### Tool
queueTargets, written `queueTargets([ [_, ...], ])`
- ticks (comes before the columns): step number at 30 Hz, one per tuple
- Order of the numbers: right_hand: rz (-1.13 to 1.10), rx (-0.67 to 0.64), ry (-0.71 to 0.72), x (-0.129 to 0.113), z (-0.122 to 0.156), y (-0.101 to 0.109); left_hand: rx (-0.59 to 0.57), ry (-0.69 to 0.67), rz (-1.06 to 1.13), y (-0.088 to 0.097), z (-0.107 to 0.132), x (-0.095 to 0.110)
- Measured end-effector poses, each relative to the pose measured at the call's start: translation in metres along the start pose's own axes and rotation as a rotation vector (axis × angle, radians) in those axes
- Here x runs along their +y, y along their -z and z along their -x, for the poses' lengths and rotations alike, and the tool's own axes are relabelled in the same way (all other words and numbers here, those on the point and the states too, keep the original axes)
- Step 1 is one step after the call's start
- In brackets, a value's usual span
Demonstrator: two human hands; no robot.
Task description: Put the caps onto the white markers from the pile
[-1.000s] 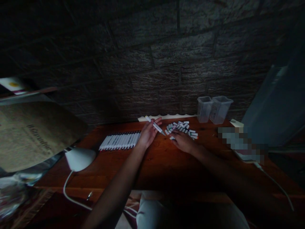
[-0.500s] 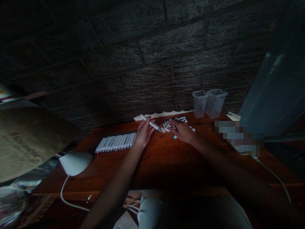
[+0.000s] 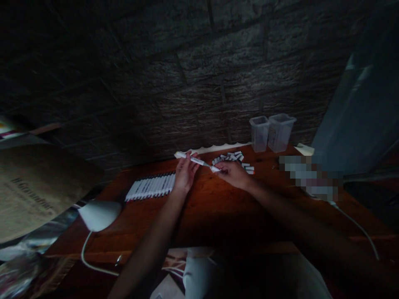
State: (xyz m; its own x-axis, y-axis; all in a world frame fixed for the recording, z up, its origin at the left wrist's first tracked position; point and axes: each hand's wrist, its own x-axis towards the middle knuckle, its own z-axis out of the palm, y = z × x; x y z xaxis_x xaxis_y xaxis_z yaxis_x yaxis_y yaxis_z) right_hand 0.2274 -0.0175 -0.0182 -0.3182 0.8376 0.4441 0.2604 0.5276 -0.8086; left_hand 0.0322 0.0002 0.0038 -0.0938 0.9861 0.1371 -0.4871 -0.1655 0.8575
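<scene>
Whitish fabric (image 3: 199,270) shows at the very near edge, just below the wooden table (image 3: 199,220); a white cord (image 3: 83,249) hangs over the table's near edge on the left and runs up to a white cone-shaped thing (image 3: 100,215) standing there; a brown bag (image 3: 37,191) with dark lettering fills the far left side, pretty close in.

A bit further back there's a neat row of white markers (image 3: 151,187) lying side by side, left of the hands; the left hand (image 3: 185,174) is right next to it, thumb and fingers clamped on a single marker (image 3: 196,160), which sits tilted above the table with its yellowish end to the left and its tip to the right; the right hand (image 3: 234,173) has its fingertips pinched together on a small white cap (image 3: 215,169), right at that tip; can't tell whether the tip is inside it.

Just beyond the right hand is a loose pile of caps (image 3: 232,157); over on the right some pixelated item (image 3: 308,178) lies on the table, too scrambled to make out; further back, two clear plastic containers (image 3: 269,133) stand by the dark block wall (image 3: 199,91), with a pale wavy-edged strip (image 3: 215,148) left of them.
</scene>
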Motion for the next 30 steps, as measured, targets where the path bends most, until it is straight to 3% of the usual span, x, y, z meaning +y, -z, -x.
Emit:
queueTargets([
  [12, -0.036, 0.017, -0.012, 0.002, -0.001, 0.004, -0.157, -0.017, -0.065, -0.012, 0.008, -0.002],
  [15, -0.207, 0.109, -0.048, -0.002, -0.004, 0.006, -0.165, -0.033, -0.093, -0.011, 0.009, -0.001],
  [19, -0.554, 0.239, -0.227, -0.012, -0.009, 0.013, -0.195, -0.008, -0.161, -0.009, 0.012, -0.008],
  [24, -0.981, 0.193, -0.376, -0.022, -0.009, 0.017, -0.347, -0.019, -0.257, -0.017, 0.023, -0.016],
  [30, -1.068, 0.302, -0.388, -0.024, -0.012, 0.019, -0.446, -0.108, -0.545, -0.024, 0.032, -0.013],
])
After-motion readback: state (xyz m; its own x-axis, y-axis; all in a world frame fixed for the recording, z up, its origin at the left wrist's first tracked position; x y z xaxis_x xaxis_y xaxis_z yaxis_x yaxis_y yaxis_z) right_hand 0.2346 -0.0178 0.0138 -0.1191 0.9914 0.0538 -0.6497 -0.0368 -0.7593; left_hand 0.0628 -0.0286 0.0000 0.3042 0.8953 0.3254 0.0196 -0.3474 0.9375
